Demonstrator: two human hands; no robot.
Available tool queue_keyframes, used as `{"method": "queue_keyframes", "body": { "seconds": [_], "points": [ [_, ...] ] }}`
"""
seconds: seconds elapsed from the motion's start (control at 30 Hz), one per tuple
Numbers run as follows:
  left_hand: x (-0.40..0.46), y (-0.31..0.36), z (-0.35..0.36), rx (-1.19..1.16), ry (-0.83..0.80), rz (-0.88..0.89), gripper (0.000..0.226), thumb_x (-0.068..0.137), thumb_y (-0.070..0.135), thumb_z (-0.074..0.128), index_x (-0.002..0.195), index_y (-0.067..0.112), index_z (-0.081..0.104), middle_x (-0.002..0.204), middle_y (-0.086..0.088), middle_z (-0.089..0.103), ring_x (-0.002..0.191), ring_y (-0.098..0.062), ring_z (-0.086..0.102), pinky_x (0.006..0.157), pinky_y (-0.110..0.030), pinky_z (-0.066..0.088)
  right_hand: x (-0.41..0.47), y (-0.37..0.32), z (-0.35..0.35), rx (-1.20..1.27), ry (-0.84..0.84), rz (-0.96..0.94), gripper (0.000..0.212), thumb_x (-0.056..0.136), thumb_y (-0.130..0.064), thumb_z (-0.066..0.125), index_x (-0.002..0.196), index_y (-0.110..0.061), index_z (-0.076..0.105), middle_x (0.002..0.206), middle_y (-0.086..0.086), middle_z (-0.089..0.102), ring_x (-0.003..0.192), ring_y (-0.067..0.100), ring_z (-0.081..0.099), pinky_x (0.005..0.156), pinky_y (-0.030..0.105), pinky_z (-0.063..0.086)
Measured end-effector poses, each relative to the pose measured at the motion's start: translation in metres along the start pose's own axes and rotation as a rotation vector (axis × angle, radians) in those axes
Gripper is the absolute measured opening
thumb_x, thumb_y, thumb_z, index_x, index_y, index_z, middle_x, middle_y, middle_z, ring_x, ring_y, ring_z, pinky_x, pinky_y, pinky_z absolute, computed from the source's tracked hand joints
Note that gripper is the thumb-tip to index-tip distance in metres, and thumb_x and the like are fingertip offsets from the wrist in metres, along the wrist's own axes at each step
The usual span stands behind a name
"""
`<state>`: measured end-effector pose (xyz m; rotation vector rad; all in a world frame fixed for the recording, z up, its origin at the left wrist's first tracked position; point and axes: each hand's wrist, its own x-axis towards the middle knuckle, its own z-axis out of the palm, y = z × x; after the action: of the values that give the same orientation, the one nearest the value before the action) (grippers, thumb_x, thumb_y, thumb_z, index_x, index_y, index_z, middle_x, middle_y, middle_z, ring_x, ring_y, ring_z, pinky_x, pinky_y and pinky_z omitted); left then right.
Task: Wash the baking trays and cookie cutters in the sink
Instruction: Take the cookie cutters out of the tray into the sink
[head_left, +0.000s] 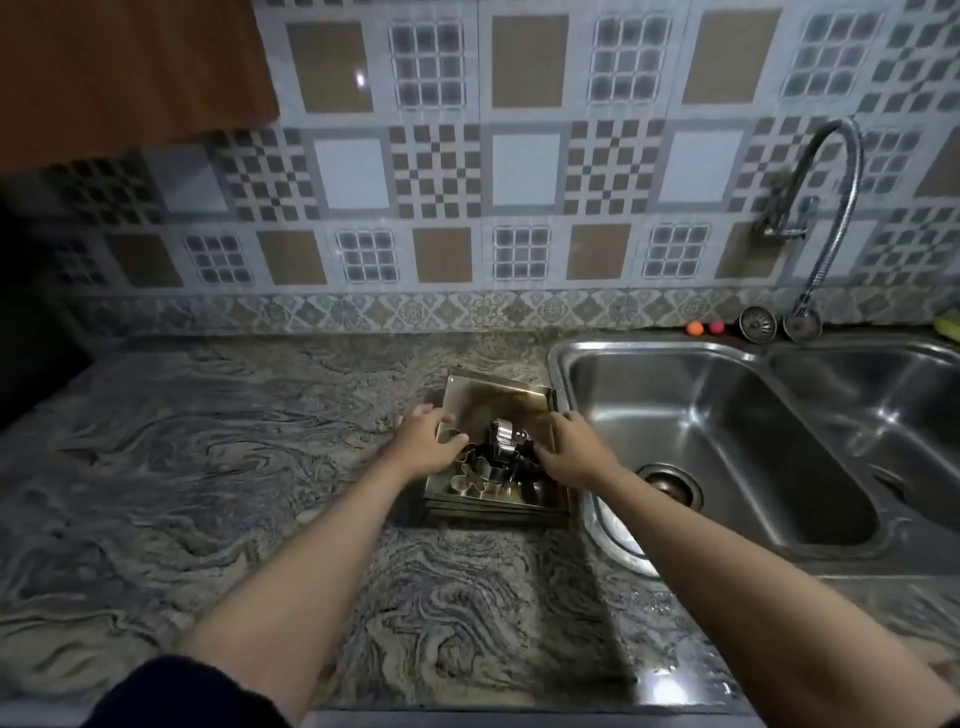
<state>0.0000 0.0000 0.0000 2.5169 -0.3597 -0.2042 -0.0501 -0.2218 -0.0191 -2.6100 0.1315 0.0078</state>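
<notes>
Forearms: both reach forward over the marbled bench (208, 467), a dark sleeve at the left elbow, nearest the camera.
Task's things: a stack of baking trays (498, 395) lies flat on the bench just beside the left rim of the sink (727, 441); a heap of cookie cutters (493, 462) sits in the top tray, toward its near half.
Left hand: the left hand (428, 441) is at the stack's left edge, its fingers (452, 444) curled over the rim and apparently gripping it.
Right hand: the right hand (571, 449) is at the stack's right edge, fingers (540, 457) bent down by the cutters; whether they pinch the rim or a cutter I cannot tell.
Key relation: the trays lie between the two hands, one hand on each opposite edge; the sink's near basin lies directly to the right, on the right hand's side.
Long axis: the stack looks nearly square, running slightly away from the camera.
Nearer hand: the right hand is nearer the basin, so a carry would probably lead with it.
Tap: the faucet (831, 208) arches over the divider between the basins, well apart from the trays; no water is seen running.
Stage: judged early, nothing is yet in the sink.
Risk: loose cutters could slide if the stack tilts.
</notes>
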Motion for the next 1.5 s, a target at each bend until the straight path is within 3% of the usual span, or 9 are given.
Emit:
{"method": "queue_keyframes", "body": {
  "seconds": [0.13, 0.33, 0.47, 0.7, 0.83, 0.97, 1.23, 1.37, 1.5],
  "points": [
    [-0.001, -0.015, 0.008, -0.121, -0.04, -0.038, 0.049, 0.088, 0.049, 0.055, 0.13, 0.025, 0.05, 0.14, -0.008, 0.041, 0.127, -0.023, 0.043, 0.107, -0.043, 0.037, -0.009, 0.0, 0.018, 0.09, 0.059, 0.094, 0.046, 0.091, -0.039, 0.055, 0.132, -0.02, 0.048, 0.135, 0.01, 0.042, 0.126, 0.028, 0.044, 0.1, 0.042, 0.044],
    [-0.006, -0.015, 0.022, -0.339, -0.065, -0.048, 0.052, 0.095, 0.046, 0.043, 0.142, 0.026, 0.033, 0.148, -0.005, 0.037, 0.134, -0.024, 0.037, 0.096, -0.031, 0.032, -0.01, 0.003, 0.031, 0.2, 0.123, 0.191, 0.045, 0.094, -0.039, 0.05, 0.133, -0.016, 0.05, 0.124, 0.011, 0.06, 0.119, 0.028, 0.052, 0.098, 0.037, 0.044],
    [-0.008, -0.014, 0.025, -0.412, -0.094, -0.046, 0.054, 0.097, 0.047, 0.036, 0.146, 0.029, 0.024, 0.152, -0.004, 0.032, 0.137, -0.025, 0.035, 0.101, -0.034, 0.031, -0.013, 0.001, 0.036, 0.26, 0.148, 0.208, 0.047, 0.092, -0.043, 0.053, 0.13, -0.016, 0.053, 0.121, 0.007, 0.064, 0.115, 0.025, 0.056, 0.096, 0.037, 0.046],
    [-0.001, -0.024, 0.025, -0.556, -0.053, -0.061, 0.046, 0.099, 0.04, 0.036, 0.143, 0.028, 0.032, 0.152, 0.003, 0.032, 0.139, -0.018, 0.031, 0.102, -0.031, 0.028, -0.015, -0.003, 0.041, 0.548, 0.25, 0.277, 0.048, 0.086, -0.047, 0.061, 0.128, -0.023, 0.058, 0.13, 0.001, 0.059, 0.122, 0.017, 0.052, 0.099, 0.033, 0.044],
    [-0.005, -0.023, 0.02, -0.61, -0.047, -0.072, 0.046, 0.098, 0.041, 0.035, 0.143, 0.029, 0.034, 0.152, 0.006, 0.031, 0.138, -0.014, 0.03, 0.103, -0.031, 0.028, -0.017, -0.006, 0.039, 0.741, 0.304, 0.308, 0.023, 0.08, -0.049, 0.067, 0.103, -0.047, 0.066, 0.12, -0.001, 0.051, 0.116, 0.017, 0.051, 0.101, 0.036, 0.043],
    [-0.012, -0.012, 0.018, -0.651, -0.006, -0.064, 0.044, 0.098, 0.04, 0.036, 0.141, 0.032, 0.037, 0.15, 0.01, 0.032, 0.135, -0.007, 0.029, 0.104, -0.03, 0.028, -0.021, 0.0, 0.027, 0.85, 0.274, 0.283, 0.022, 0.084, -0.036, 0.067, 0.106, -0.036, 0.069, 0.118, -0.001, 0.043, 0.116, 0.015, 0.045, 0.101, 0.031, 0.037],
    [-0.038, 0.061, 0.037, -0.673, 0.06, -0.017, 0.043, 0.098, 0.033, 0.039, 0.141, 0.029, 0.038, 0.147, 0.013, 0.035, 0.128, 0.002, 0.029, 0.101, -0.023, 0.027, -0.056, 0.045, -0.018, 0.91, 0.239, 0.196, 0.026, 0.085, -0.033, 0.066, 0.11, -0.041, 0.063, 0.127, 0.001, 0.043, 0.118, 0.012, 0.044, 0.097, 0.026, 0.033],
    [-0.058, 0.127, 0.075, -0.641, 0.08, -0.003, 0.044, 0.098, 0.029, 0.041, 0.142, 0.026, 0.037, 0.149, 0.01, 0.034, 0.126, 0.003, 0.028, 0.101, -0.02, 0.026, -0.09, 0.101, -0.06, 0.862, 0.259, 0.158, 0.03, 0.085, -0.033, 0.066, 0.113, -0.042, 0.061, 0.127, 0.001, 0.044, 0.119, 0.014, 0.044, 0.103, 0.033, 0.037],
    [-0.078, 0.207, 0.128, -0.627, 0.069, 0.019, 0.046, 0.099, 0.027, 0.041, 0.144, 0.022, 0.034, 0.147, 0.009, 0.033, 0.124, 0.003, 0.026, 0.1, -0.017, 0.023, -0.13, 0.175, -0.112, 0.815, 0.261, 0.125, 0.033, 0.087, -0.03, 0.065, 0.119, -0.037, 0.059, 0.127, -0.001, 0.045, 0.118, 0.01, 0.044, 0.099, 0.026, 0.034]
  ]
}}
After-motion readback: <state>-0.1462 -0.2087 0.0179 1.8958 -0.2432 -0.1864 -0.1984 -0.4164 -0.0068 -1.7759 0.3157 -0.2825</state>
